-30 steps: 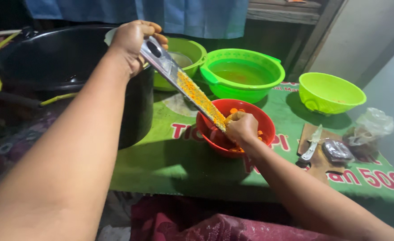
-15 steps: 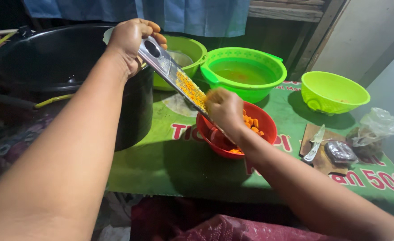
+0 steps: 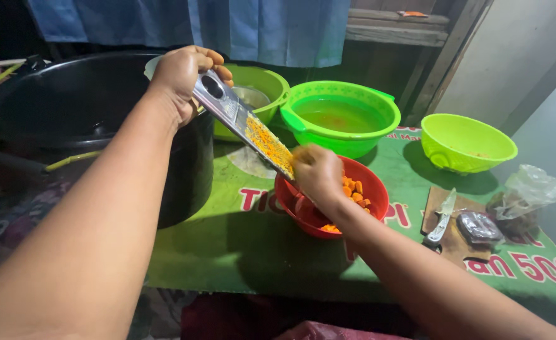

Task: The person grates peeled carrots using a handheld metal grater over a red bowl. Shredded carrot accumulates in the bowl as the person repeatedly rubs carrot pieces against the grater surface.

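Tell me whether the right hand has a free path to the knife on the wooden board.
Probably yes. The right hand is pressed to the grater over the red bowl; the knife lies uncovered further right, nothing between them.

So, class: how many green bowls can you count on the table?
3. One green bowl sits behind the grater, partly hidden by the left hand. One water-filled bowl stands in the middle. One empty bowl is on the right. More may lie out of view.

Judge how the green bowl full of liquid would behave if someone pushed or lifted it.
The green bowl is filled nearly to its rim, so it is probably heavy and would likely slosh or spill if pushed. Its side handles suggest a two-handed lift is safer.
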